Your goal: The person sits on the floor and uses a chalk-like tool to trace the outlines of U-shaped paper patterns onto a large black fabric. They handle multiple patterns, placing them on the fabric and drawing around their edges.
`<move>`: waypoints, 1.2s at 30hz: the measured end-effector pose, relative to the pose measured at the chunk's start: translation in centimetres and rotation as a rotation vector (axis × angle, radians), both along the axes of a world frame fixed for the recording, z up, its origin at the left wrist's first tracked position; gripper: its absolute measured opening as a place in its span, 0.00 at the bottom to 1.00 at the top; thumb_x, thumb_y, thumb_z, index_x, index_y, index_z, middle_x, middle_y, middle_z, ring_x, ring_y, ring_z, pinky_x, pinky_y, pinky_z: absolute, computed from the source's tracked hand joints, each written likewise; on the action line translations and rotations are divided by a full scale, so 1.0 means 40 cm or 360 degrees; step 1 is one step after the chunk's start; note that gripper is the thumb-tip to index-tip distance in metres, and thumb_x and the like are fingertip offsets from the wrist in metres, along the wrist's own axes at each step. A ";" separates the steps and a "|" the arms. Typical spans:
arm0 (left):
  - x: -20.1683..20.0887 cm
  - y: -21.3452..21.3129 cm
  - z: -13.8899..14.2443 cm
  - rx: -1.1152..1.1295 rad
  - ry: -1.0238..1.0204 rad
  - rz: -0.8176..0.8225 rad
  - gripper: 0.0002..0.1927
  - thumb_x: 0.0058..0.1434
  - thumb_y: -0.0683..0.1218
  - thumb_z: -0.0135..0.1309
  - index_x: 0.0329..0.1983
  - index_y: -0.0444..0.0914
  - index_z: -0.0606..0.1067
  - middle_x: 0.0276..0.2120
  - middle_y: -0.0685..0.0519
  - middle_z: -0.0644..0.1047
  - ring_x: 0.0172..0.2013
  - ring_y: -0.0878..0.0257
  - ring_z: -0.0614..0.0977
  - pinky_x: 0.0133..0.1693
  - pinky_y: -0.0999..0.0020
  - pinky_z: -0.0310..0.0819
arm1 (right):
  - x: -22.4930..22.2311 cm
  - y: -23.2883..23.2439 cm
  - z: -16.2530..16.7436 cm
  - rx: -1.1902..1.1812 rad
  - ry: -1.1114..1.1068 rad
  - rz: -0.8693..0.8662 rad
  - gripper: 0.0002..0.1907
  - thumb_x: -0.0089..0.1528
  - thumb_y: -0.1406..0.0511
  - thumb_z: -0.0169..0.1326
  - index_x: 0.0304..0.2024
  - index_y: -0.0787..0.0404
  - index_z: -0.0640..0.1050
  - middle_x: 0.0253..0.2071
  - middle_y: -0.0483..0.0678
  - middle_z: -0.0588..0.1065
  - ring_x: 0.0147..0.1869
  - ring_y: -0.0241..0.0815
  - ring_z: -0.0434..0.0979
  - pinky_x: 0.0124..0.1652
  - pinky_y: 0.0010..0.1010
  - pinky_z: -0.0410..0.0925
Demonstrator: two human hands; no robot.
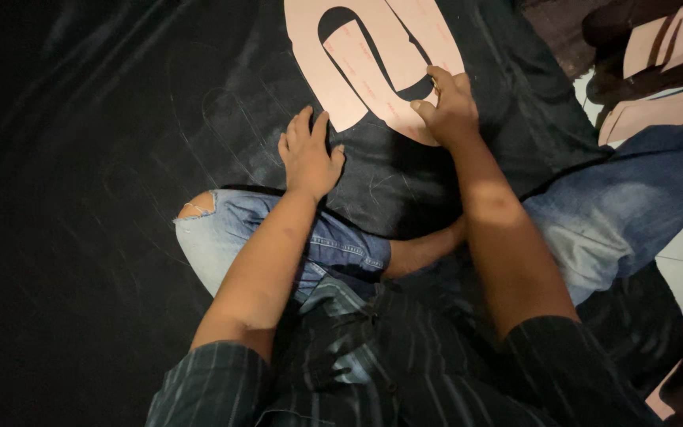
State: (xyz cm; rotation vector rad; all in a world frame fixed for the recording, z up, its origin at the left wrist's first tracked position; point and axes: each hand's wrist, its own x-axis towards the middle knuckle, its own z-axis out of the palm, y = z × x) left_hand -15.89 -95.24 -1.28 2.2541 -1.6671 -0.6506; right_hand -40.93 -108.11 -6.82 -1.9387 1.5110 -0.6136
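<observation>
Left hand (308, 154) flat on black sheet (120, 119), right hand (446, 107) pinching cardboard pattern (373, 59).

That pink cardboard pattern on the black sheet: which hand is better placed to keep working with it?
Probably the right hand: its fingers already rest on the pink cardboard pattern. The left hand lies flat on the black sheet beside the pattern, not touching it.

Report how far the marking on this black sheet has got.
Done, it seems: faint chalk outlines already curve across the black sheet left of the template. In hand: the right hand rests on the edge of the pink cardboard template, whether it holds a marker cannot be told, while the left hand presses flat on the sheet. Left: no cuts show; more pink templates lie to the right.
</observation>
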 end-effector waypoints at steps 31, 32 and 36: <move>-0.006 0.007 -0.025 -0.0119 -0.0259 -0.0196 0.29 0.62 0.49 0.55 0.68 0.50 0.68 0.71 0.51 0.60 0.69 0.40 0.58 0.65 0.32 0.49 | 0.020 0.003 0.027 0.0058 0.0021 -0.0063 0.38 0.56 0.59 0.68 0.67 0.58 0.69 0.57 0.57 0.70 0.59 0.54 0.75 0.57 0.41 0.69; -0.006 0.005 -0.027 -0.0142 -0.0268 -0.0196 0.29 0.62 0.49 0.55 0.68 0.50 0.68 0.71 0.51 0.61 0.69 0.40 0.58 0.65 0.32 0.49 | 0.024 -0.002 0.027 0.0073 0.0070 -0.0073 0.39 0.56 0.59 0.68 0.67 0.58 0.69 0.56 0.57 0.71 0.58 0.54 0.75 0.56 0.42 0.69; -0.004 -0.003 -0.021 -0.0165 -0.0313 -0.0173 0.29 0.60 0.50 0.55 0.67 0.51 0.69 0.70 0.52 0.61 0.69 0.41 0.58 0.66 0.33 0.50 | 0.034 -0.007 0.044 -0.0140 0.0035 0.0017 0.39 0.57 0.58 0.67 0.67 0.63 0.68 0.56 0.60 0.70 0.58 0.58 0.73 0.56 0.45 0.68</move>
